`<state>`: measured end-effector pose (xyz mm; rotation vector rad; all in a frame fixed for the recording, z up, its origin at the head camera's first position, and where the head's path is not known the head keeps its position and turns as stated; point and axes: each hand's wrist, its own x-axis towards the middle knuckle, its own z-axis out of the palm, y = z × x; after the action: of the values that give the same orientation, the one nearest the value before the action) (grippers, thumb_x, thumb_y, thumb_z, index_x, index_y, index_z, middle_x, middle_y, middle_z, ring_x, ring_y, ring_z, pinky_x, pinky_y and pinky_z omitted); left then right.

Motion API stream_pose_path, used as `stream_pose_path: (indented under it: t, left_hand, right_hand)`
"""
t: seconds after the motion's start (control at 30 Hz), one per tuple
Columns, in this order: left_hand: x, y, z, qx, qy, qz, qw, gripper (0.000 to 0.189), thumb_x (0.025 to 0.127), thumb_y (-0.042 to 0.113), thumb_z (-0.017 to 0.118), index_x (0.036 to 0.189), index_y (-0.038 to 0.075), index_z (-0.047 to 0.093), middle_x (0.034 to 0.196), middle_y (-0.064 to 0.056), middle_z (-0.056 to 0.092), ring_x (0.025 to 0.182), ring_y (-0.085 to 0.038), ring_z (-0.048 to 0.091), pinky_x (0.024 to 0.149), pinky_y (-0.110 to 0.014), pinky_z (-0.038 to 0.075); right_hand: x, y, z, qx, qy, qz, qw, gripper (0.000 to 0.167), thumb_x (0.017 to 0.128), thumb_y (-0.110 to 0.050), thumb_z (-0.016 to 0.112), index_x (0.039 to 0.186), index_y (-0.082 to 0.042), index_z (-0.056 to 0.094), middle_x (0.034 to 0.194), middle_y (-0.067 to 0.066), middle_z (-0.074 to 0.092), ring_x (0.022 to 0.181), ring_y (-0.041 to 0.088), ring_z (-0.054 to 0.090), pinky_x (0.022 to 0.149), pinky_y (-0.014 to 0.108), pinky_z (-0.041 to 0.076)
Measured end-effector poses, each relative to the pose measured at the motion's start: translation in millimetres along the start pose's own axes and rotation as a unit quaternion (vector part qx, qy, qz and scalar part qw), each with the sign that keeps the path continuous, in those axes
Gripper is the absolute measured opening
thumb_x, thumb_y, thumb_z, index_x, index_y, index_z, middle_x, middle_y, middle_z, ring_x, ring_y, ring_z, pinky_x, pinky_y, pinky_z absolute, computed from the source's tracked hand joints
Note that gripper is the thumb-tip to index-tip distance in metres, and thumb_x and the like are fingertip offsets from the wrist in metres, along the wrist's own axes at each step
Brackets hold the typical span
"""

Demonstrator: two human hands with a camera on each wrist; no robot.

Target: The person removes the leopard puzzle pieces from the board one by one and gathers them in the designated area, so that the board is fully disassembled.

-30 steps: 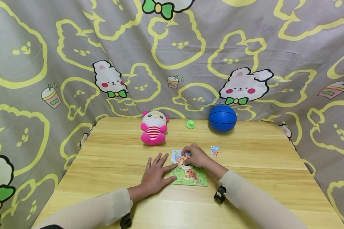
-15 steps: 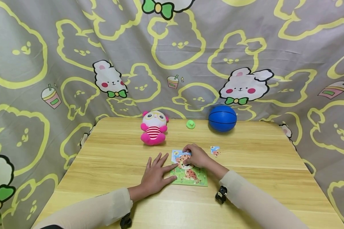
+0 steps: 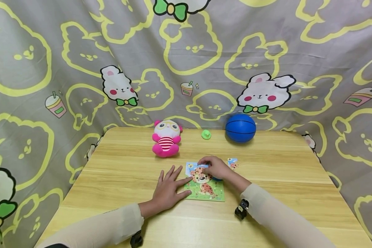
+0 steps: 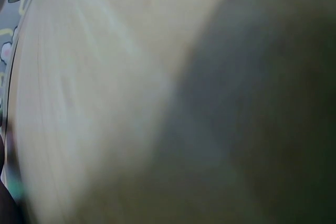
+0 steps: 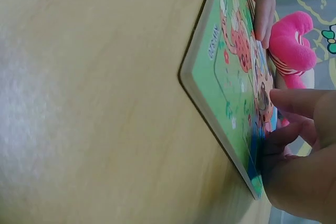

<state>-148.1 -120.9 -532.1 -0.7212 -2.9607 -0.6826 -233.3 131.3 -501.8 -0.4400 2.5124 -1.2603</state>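
Note:
A flat jigsaw puzzle board (image 3: 217, 193) with a spotted leopard on green grass lies mid-table. My left hand (image 3: 168, 191) is spread flat, index finger and thumb resting on the board's left side. At the board's upper right my right hand (image 3: 218, 168) curls down, index finger and thumb around a puzzle piece (image 3: 200, 169) at the leopard's head. The hand hides part of that piece. A bare blue patch (image 3: 217, 178) shows under the palm. In the right wrist view the right thumb (image 5: 294, 102) touches the board's picture. Dark blur fills much of the left wrist view.
One loose puzzle piece (image 3: 233, 162) lies right of the board. At the back of the table stand a pink panda plush (image 3: 166, 139), a small green duck (image 3: 206, 134) and a blue ball (image 3: 240, 128). A patterned curtain (image 3: 204, 51) hangs behind.
My right hand has shifted slightly right, its thumb drawn back up off the leopard's face. The blue patch and more of the face now show. The left hand stays put.

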Motion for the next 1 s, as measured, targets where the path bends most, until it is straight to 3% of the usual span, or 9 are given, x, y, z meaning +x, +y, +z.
stream_pose_path:
  t: [0.6, 0.87, 1.0]
  left_hand:
    - [0.3, 0.6, 1.2, 0.003, -0.005, 0.001, 1.0000, 0.054, 0.097, 0.066, 0.057, 0.147, 0.045, 0.056, 0.170, -0.008, 0.028, 0.158, -0.038, 0.016, 0.118, -0.073, 0.004]
    - [3.2, 4.6, -7.4, 0.032, -0.047, 0.022, 0.9982, 0.056, 0.100, 0.062, 0.054, 0.153, 0.044, 0.048, 0.170, -0.012, 0.024, 0.155, -0.049, 0.015, 0.111, -0.082, 0.007]
    - [7.2, 9.0, -12.1, 0.069, -0.081, 0.054, 0.9928, 0.055, 0.106, 0.057, 0.046, 0.159, 0.046, 0.036, 0.173, -0.008, 0.015, 0.156, -0.048, 0.010, 0.108, -0.085, 0.011]
  right_hand:
    - [0.3, 7, -5, 0.057, 0.011, 0.005, 0.9983, 0.014, 0.098, -0.007, 0.069, 0.110, -0.007, 0.076, 0.090, 0.003, 0.066, 0.079, 0.016, 0.059, 0.071, 0.031, 0.050]
    - [1.1, 8, -3, 0.050, 0.013, 0.003, 0.9987, 0.012, 0.098, -0.010, 0.070, 0.109, -0.010, 0.076, 0.089, 0.002, 0.067, 0.078, 0.016, 0.061, 0.072, 0.032, 0.051]
    - [0.7, 8, -3, 0.054, 0.011, 0.005, 0.9985, 0.013, 0.098, -0.010, 0.070, 0.109, -0.010, 0.076, 0.088, 0.002, 0.068, 0.077, 0.016, 0.061, 0.071, 0.032, 0.051]
